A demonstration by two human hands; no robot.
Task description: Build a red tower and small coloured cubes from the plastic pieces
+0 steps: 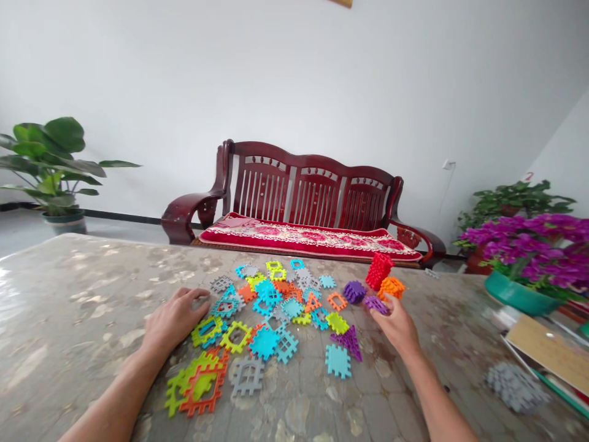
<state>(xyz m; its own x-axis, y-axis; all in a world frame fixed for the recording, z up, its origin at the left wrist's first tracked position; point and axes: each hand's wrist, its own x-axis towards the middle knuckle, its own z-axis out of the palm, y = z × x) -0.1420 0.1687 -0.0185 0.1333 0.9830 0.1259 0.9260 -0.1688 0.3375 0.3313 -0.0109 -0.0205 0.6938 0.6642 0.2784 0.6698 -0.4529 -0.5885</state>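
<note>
Interlocking plastic tiles with notched edges lie in a loose pile on the table. My left hand (178, 314) rests on the tabletop at the pile's left side, its fingers loosely bent and holding nothing, beside a grey tile (221, 283). My right hand (396, 323) pinches a purple tile (375, 304) between thumb and fingers. Close to it stand a dark purple stack (354, 292), an orange stack (392, 288) and a tall red stack (380, 271). A purple triangular tile (350, 344) and a light teal square tile (338, 361) lie nearer me.
The table (313, 411) has a patterned, shiny cover. Grey stacked tiles (518, 385) sit at the right, beside a box (552, 353) and a teal pot of purple flowers (519, 293). Beyond the table are a wooden bench (317, 190) and a potted plant (64, 166).
</note>
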